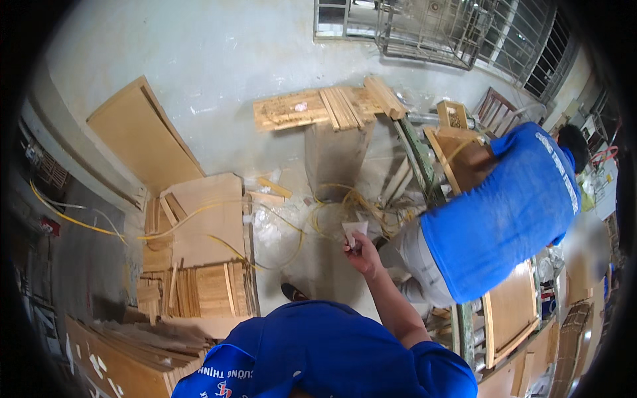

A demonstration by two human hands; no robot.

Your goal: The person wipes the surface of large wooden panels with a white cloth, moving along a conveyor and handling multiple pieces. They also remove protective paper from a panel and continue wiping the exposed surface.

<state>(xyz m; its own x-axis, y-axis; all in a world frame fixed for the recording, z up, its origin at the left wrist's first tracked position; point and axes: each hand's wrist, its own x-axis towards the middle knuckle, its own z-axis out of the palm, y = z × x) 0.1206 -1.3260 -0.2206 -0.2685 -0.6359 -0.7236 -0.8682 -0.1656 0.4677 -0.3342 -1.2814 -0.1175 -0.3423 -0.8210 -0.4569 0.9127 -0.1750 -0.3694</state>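
My right hand [361, 255] reaches forward over the floor, its fingers closed around a small whitish object [355, 229]. That object is wide and pale at the top, like a plastic cup or folded bag; its exact kind I cannot make out. Something dark shows between the fingers just below it. My left hand is not in the picture; only the blue shirt [298, 351] shows on that side. Nearest to the right hand are a co-worker's grey trousers [415, 259] and tangled yellow hose [355, 199] on the floor.
A co-worker in a blue shirt [504, 205] bends over a workbench with wooden panels [514, 308] at right. Stacked wood strips and boards [206, 292] lie at left. Planks [285, 111] rest on a block by the wall. A yellow hose [199, 212] crosses the left stack.
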